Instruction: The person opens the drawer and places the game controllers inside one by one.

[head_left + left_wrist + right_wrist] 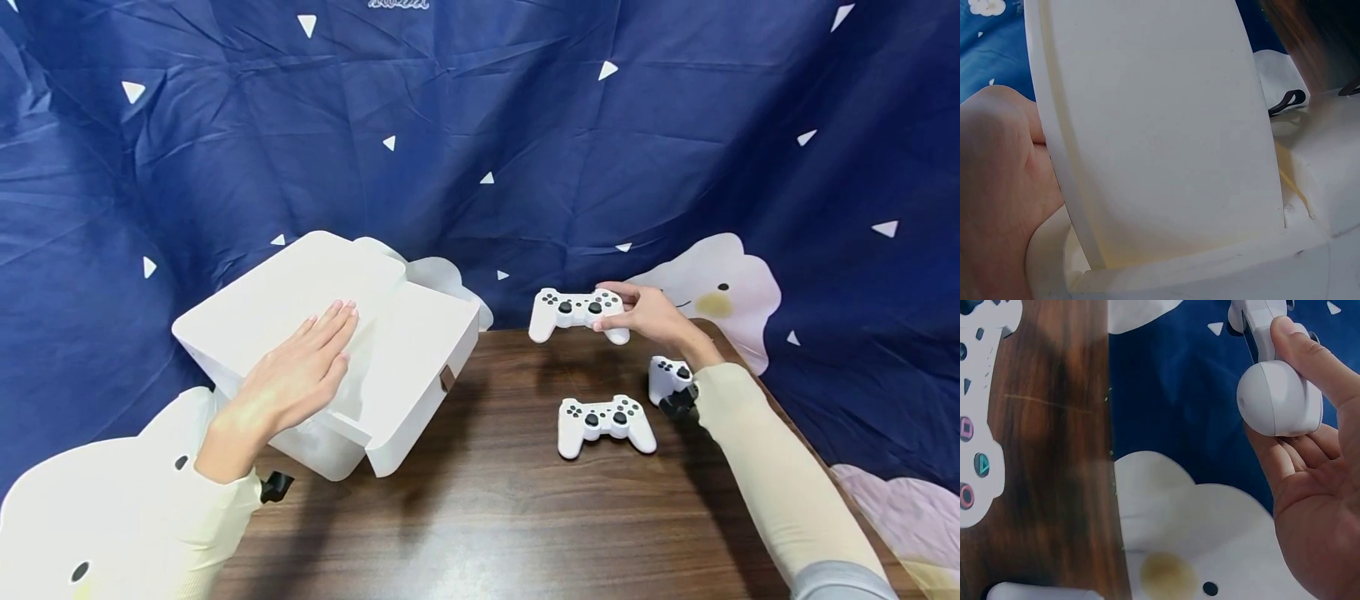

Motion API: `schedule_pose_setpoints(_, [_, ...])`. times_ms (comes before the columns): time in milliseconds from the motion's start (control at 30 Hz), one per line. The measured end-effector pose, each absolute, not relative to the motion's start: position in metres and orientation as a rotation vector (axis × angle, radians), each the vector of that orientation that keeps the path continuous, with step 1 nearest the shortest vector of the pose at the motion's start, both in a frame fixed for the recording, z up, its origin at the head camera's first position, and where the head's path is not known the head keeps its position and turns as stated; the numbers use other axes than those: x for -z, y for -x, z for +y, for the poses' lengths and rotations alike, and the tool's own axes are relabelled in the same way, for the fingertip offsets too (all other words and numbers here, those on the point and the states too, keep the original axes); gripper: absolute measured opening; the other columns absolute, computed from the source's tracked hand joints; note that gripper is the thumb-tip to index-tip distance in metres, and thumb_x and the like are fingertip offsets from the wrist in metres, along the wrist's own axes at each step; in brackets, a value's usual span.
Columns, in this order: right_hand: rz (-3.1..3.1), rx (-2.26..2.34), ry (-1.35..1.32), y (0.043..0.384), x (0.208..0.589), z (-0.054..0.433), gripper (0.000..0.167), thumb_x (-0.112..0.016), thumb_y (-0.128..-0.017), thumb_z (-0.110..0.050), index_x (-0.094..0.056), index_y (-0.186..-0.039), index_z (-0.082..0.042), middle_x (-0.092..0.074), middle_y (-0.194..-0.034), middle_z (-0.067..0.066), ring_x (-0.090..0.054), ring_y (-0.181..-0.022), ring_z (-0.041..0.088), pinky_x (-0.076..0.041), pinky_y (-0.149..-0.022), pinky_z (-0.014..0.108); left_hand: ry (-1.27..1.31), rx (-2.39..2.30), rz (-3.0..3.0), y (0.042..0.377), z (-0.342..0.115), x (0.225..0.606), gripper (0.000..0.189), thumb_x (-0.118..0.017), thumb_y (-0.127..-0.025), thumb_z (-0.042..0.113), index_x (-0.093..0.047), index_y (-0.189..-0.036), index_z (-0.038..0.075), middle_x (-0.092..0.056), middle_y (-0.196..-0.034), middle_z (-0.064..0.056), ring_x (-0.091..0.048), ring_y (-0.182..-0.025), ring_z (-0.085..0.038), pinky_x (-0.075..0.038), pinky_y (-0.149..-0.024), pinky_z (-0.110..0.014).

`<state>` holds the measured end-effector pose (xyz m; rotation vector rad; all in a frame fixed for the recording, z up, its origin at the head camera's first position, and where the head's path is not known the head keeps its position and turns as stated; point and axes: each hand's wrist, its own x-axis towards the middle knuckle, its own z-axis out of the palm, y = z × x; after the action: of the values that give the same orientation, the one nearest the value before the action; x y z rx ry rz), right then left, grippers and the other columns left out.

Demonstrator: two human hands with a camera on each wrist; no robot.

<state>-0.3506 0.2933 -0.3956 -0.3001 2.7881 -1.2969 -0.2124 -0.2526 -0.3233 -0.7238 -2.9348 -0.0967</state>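
Observation:
A white box (300,275) stands tilted at the left with its drawer (433,321) pulled out to the right; a small brown tab (447,378) marks the drawer's front. My left hand (296,375) lies flat on the box top, fingers straight. In the left wrist view the pale drawer floor (1154,137) fills the middle, beside the left hand (1004,187). Above the table's far edge, my right hand (656,318) grips a white game controller (577,317) by its right end, thumb on one side, fingers on the other.
A second white controller (606,407) lies face up on the brown wooden table (480,500). A third controller (666,380) sits near the right edge, partly hidden by the right wrist. Behind the table hangs a dark blue cloth (450,108) with white triangles and clouds.

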Motion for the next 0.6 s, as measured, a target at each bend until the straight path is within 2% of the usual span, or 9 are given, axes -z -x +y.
schedule_pose_setpoints(67, [2.779, 1.327, 0.312, 0.350, 0.391, 0.290, 0.092, -0.096, -0.079, -0.038, -0.054, -0.158, -0.018, -0.074, -0.129, 0.014, -0.065, -0.104, 0.009, -0.054, -0.081, 0.013, 0.724, 0.096, -2.937, 0.212, -0.253, 0.323, 0.060, -0.033, -0.113, 0.025, -0.023, -0.169, 0.005, -0.017, -0.179, -0.011, -0.015, -0.168, -0.030, -0.016, -0.138, -0.052])
schedule_pose_setpoints(267, [2.721, 1.433, 0.379, 0.350, 0.379, 0.279, 0.086, -0.095, -0.081, -0.023, -0.055, -0.156, -0.011, -0.077, -0.127, 0.013, -0.069, -0.096, -0.001, -0.057, -0.080, 0.012, 0.725, 0.097, -2.933, 0.213, -0.252, 0.323, 0.060, -0.033, -0.114, 0.025, -0.023, -0.169, 0.005, -0.017, -0.179, -0.010, -0.015, -0.168, -0.030, -0.016, -0.138, -0.052])
schedule_pose_setpoints(433, [2.782, 1.392, 0.416, 0.348, 0.371, 0.272, 0.085, -0.098, -0.077, -0.028, -0.061, -0.152, -0.016, -0.079, -0.114, 0.003, -0.069, -0.095, 0.004, -0.057, -0.078, 0.015, 0.724, 0.101, -2.933, 0.213, -0.252, 0.323, 0.060, -0.033, -0.114, 0.025, -0.023, -0.169, 0.005, -0.017, -0.180, -0.010, -0.015, -0.168, -0.029, -0.016, -0.138, -0.052])
schedule_pose_setpoints(600, [2.827, 1.334, 0.485, 0.346, 0.361, 0.263, 0.085, -0.099, -0.074, -0.034, -0.063, -0.150, -0.020, -0.072, -0.094, -0.003, -0.064, -0.087, 0.009, -0.055, -0.071, 0.020, 0.719, 0.104, -2.938, 0.212, -0.252, 0.323, 0.060, -0.033, -0.114, 0.025, -0.023, -0.169, 0.005, -0.017, -0.180, -0.010, -0.015, -0.168, -0.030, -0.016, -0.138, -0.052])
